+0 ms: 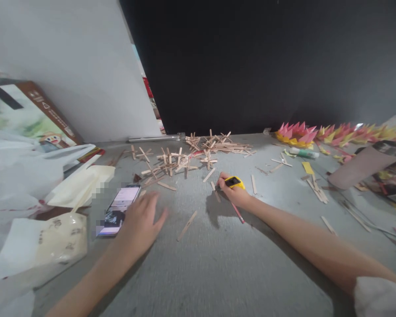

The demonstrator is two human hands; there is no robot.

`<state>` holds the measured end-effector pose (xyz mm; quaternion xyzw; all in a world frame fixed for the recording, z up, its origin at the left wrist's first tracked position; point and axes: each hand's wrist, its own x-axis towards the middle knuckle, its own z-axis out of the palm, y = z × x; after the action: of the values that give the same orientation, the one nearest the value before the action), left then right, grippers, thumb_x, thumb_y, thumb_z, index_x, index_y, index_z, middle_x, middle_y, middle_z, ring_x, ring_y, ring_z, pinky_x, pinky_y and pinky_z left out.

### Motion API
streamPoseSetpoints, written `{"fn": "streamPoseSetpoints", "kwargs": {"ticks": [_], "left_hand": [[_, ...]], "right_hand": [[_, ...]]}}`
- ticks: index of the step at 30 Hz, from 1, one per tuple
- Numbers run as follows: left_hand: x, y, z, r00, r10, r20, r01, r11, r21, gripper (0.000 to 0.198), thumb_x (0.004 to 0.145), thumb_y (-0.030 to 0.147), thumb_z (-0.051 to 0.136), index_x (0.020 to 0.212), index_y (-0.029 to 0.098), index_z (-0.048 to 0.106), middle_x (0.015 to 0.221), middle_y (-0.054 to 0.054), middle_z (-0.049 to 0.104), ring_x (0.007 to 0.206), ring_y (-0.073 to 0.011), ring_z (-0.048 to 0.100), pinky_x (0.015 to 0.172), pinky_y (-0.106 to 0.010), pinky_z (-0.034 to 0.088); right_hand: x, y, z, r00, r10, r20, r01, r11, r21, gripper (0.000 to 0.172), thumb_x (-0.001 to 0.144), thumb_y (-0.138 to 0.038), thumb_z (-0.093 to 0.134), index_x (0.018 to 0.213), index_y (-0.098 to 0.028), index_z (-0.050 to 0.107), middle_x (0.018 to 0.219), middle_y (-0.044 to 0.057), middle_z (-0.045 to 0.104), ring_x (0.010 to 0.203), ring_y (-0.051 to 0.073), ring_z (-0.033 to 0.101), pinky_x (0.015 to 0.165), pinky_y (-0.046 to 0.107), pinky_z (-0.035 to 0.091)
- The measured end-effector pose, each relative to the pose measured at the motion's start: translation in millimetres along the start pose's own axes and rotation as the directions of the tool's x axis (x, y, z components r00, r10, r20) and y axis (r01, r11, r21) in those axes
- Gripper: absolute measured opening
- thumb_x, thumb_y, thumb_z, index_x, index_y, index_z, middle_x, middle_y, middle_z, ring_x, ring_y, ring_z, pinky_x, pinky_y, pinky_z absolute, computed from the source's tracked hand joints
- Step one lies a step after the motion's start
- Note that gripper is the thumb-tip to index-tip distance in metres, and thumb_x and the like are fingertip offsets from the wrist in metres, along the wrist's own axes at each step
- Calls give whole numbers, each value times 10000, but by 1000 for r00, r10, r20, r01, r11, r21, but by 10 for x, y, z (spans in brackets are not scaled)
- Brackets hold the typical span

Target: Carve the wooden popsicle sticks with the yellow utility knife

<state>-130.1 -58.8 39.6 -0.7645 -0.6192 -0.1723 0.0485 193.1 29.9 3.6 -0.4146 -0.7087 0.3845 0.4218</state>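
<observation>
My right hand [232,192] is closed around a small yellow and black tool [234,181], with a thin red-pink pencil [238,214] running out under the wrist. Its fingertips rest on a wooden stick [215,191] on the grey table [218,264]. My left hand [139,224] lies flat on the table with its fingers stretched out, holding nothing. It sits right beside a smartphone [119,210] with a lit screen. A single loose stick [187,225] lies between the two hands. A heap of wooden sticks [191,156] spreads across the table farther back.
Pink and yellow folded paper flowers [336,132] line the back right, with a glue stick [303,153] and a tipped grey cup [363,165] near them. White plastic bags [36,229] and a printed box [29,114] crowd the left. A dark wall rises behind.
</observation>
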Motion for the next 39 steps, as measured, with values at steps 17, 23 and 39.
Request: {"fn": "streamPoseSetpoints", "kwargs": {"ticks": [17,23,39], "left_hand": [[789,1013,860,948,279,151,-217,917,-335,626,932,446,778,1474,182,606,1630,-187,534,1562,-356,447,1304,-562,348],[695,1035,846,957,257,137,-200,921,-334,640,957,485,748,1500,188,583,1646,-164,523,1573,-341,430,1314,-561,334],[679,1053,822,954,264,141,-208,923,-323,673,981,532,701,1537,191,531,1648,-160,520,1571,-342,430,1306,-562,338]], "right_hand": [[17,15,11,1000,-26,-1,26,1000,12,405,997,-589,464,776,-250,464,663,-44,424,634,149,416,611,282,367],[-2,-22,-3,1000,-14,9,15,999,-33,365,995,-550,448,792,-248,489,688,-29,456,671,163,459,639,289,392],[-17,-52,-19,1000,-5,15,6,999,-40,369,993,-554,428,780,-256,474,683,-35,435,649,161,438,629,291,387]]}}
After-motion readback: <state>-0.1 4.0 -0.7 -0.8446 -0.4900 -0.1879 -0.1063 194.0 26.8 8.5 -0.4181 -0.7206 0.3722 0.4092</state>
